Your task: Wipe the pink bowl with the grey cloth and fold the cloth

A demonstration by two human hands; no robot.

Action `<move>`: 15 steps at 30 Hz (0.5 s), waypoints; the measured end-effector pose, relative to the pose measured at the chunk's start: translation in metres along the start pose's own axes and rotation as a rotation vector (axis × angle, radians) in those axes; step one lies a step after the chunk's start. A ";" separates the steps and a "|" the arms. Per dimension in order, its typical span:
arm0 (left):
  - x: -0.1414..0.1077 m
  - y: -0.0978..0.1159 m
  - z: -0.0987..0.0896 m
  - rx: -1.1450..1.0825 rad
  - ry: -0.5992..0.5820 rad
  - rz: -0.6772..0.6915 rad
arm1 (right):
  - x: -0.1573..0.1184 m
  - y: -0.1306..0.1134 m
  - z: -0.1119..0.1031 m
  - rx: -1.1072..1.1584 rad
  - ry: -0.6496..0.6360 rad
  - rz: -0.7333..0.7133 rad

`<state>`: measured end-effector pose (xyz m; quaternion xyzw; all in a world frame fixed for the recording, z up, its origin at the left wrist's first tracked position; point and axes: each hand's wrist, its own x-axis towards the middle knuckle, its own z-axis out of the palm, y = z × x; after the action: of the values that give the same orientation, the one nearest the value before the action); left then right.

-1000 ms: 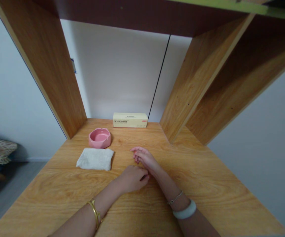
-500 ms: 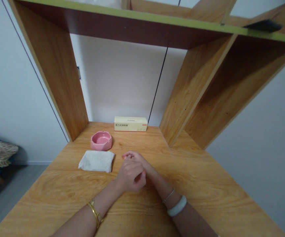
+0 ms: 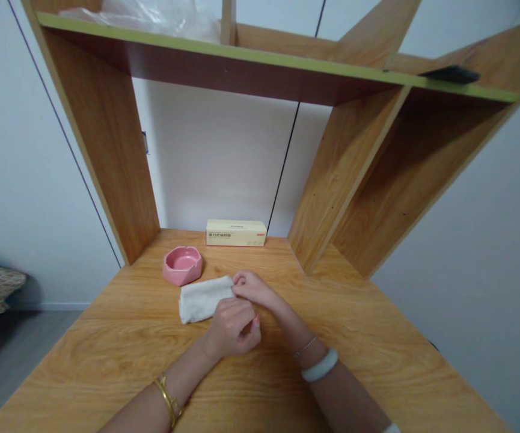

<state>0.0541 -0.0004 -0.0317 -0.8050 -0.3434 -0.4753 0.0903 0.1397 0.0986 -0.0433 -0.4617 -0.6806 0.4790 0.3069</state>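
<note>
A folded pale grey cloth [image 3: 203, 299] lies on the wooden tabletop, its long side slanting up to the right. The fingertips of my right hand [image 3: 254, 288] pinch its far right corner. My left hand [image 3: 233, 329] is curled into a loose fist, thumb against the index finger, and overlaps the cloth's near right edge in view. What its fingers hold, if anything, is hidden. Just beyond the cloth's left part sits a pink, angular ashtray [image 3: 182, 266].
A long cream box [image 3: 236, 233] with printed lettering stands against the back wall. Wooden side panels [image 3: 100, 144] and a divider [image 3: 345, 174] frame the tabletop [image 3: 119, 361]. Overhead runs a shelf [image 3: 260, 57] carrying clear plastic [image 3: 160, 18] and a dark flat object [image 3: 453, 74].
The cloth has shifted right and turned, its right end now raised toward the back. My right hand has taken hold of its corner. The camera view has tilted slightly upward.
</note>
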 end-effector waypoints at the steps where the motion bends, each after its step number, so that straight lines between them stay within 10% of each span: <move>1: 0.000 -0.001 0.000 0.003 -0.003 -0.002 | -0.002 -0.001 -0.018 -0.047 0.024 0.011; 7: 0.002 -0.010 0.000 0.025 -0.084 -0.110 | -0.020 -0.005 -0.095 -0.656 0.433 -0.014; 15: 0.023 -0.069 -0.041 0.251 -0.037 -0.700 | -0.033 -0.005 -0.047 -0.691 0.336 -0.115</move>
<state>-0.0117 0.0425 -0.0038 -0.6298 -0.6553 -0.4168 0.0140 0.1912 0.0846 -0.0213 -0.5711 -0.7668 0.1213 0.2668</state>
